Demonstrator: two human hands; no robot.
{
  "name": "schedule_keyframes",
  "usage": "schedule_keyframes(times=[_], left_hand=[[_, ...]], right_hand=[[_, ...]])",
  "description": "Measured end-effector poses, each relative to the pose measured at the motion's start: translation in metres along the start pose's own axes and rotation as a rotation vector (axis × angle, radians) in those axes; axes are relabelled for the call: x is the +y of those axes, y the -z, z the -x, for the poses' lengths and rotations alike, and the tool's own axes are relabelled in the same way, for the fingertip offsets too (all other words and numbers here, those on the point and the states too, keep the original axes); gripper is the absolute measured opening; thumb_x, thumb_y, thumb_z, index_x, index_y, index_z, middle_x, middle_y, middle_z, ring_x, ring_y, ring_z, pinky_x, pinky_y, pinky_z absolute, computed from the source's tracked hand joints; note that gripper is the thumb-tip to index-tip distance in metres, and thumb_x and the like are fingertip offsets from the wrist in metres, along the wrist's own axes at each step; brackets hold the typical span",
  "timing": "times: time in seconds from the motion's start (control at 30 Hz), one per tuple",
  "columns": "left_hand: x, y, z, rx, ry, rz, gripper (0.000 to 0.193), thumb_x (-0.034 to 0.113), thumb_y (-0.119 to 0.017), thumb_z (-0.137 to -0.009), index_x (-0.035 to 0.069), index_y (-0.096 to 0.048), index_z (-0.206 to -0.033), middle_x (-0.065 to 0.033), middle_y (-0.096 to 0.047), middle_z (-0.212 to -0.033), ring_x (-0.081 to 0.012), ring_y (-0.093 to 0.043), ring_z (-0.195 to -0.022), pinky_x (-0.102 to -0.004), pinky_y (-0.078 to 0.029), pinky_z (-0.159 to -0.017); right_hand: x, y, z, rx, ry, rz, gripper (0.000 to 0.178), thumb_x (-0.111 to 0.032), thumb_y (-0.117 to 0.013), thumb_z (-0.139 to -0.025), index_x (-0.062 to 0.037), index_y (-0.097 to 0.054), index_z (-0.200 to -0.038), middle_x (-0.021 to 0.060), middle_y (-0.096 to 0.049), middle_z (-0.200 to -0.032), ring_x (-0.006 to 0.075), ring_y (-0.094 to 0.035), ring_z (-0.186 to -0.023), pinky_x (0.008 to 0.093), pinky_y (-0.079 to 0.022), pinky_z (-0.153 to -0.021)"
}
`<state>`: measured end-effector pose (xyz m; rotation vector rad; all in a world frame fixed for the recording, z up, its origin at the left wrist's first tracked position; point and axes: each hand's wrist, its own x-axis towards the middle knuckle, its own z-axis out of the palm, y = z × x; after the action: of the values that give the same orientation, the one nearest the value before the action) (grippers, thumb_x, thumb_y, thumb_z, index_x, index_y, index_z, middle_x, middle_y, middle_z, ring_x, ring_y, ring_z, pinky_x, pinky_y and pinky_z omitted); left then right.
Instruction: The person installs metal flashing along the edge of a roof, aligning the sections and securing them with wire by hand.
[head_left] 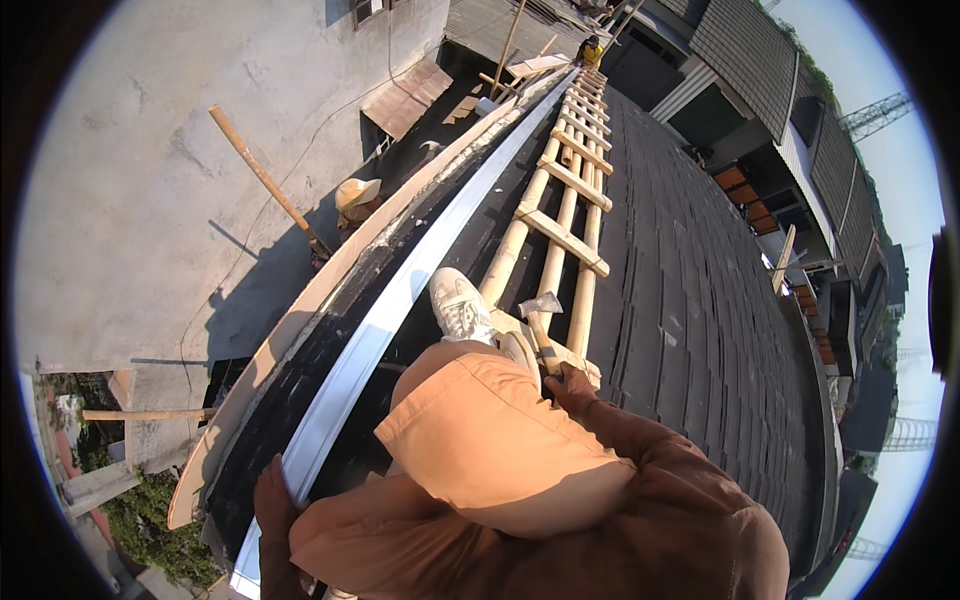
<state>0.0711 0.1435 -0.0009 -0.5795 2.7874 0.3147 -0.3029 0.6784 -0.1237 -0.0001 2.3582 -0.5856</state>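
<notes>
One hatchet is in the right hand, whose fingers close around the lower end of its wooden handle; its metal head points away from the person, above the near end of the bamboo ladder. The left hand lies at the left edge of one long white metal strip, touching it near its lower end; how firmly it presses or grips, I cannot tell. The single ladder has three long poles at its near end, with many crosspieces, too small to count farther off. Two pale sneakers show, the second partly hidden behind the orange trousers. Beneath all this spreads one dark tiled roof, bordered on the left by one long, curved-looking board. Two other people are visible: one in a cap below the roof edge, one in a yellow top near the ladder's far end.
</notes>
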Motion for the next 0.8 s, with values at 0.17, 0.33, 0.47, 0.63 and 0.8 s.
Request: schedule_keyframes(times=[0.17, 0.33, 0.47, 0.63, 0.8], left_hand=[[-0.005, -0.009, -0.002, -0.050, 0.042, -0.032, 0.112, 0.027, -0.093, -0.064, 0.002, -0.037, -0.157, -0.0229, -0.058, -0.133, -0.0443, -0.057, -0.125, -0.0517, -0.049, -0.105], [-0.002, -0.003, -0.005, -0.120, 0.106, -0.013, 0.114, 0.036, -0.094, -0.066, 0.003, -0.036, -0.158, -0.0237, -0.058, -0.135, -0.0451, -0.057, -0.126, -0.0519, -0.049, -0.105], [0.001, -0.001, -0.008, -0.152, 0.126, 0.002, 0.114, 0.042, -0.093, -0.069, 0.003, -0.035, -0.159, -0.0252, -0.059, -0.136, -0.0468, -0.057, -0.126, -0.0536, -0.048, -0.105], [-0.009, -0.011, -0.004, -0.074, 0.054, -0.031, 0.109, 0.046, -0.089, -0.075, 0.003, -0.035, -0.159, -0.0270, -0.059, -0.136, -0.0480, -0.057, -0.125, -0.0548, -0.048, -0.104], [-0.018, -0.021, -0.006, -0.106, 0.082, -0.073, 0.100, 0.043, -0.087, -0.079, 0.002, -0.038, -0.157, -0.0269, -0.060, -0.134, -0.0471, -0.058, -0.124, -0.0545, -0.049, -0.103]], right_hand=[[0.008, -0.009, 0.015, 0.024, -0.092, 0.139, 0.057, -0.047, -0.069, -0.095, -0.0049, -0.063, -0.133, 0.0273, -0.070, -0.126, 0.0460, -0.066, -0.120, 0.0525, -0.052, -0.104], [0.025, 0.014, 0.057, -0.090, -0.099, 0.247, 0.053, -0.048, -0.067, -0.096, -0.0050, -0.061, -0.127, 0.0234, -0.073, -0.118, 0.0417, -0.068, -0.117, 0.0522, -0.052, -0.101], [0.054, 0.010, 0.100, -0.273, -0.100, 0.362, 0.055, -0.054, -0.062, -0.097, -0.0100, -0.059, -0.129, 0.0213, -0.074, -0.115, 0.0424, -0.069, -0.113, 0.0536, -0.052, -0.099], [0.085, -0.010, 0.125, -0.387, -0.144, 0.317, 0.062, -0.059, -0.060, -0.097, -0.0096, -0.056, -0.134, 0.0200, -0.073, -0.118, 0.0411, -0.069, -0.116, 0.0542, -0.052, -0.100], [0.089, -0.019, 0.132, -0.360, -0.128, 0.196, 0.062, -0.060, -0.060, -0.098, -0.0070, -0.059, -0.130, 0.0234, -0.072, -0.122, 0.0414, -0.069, -0.118, 0.0533, -0.052, -0.101]])
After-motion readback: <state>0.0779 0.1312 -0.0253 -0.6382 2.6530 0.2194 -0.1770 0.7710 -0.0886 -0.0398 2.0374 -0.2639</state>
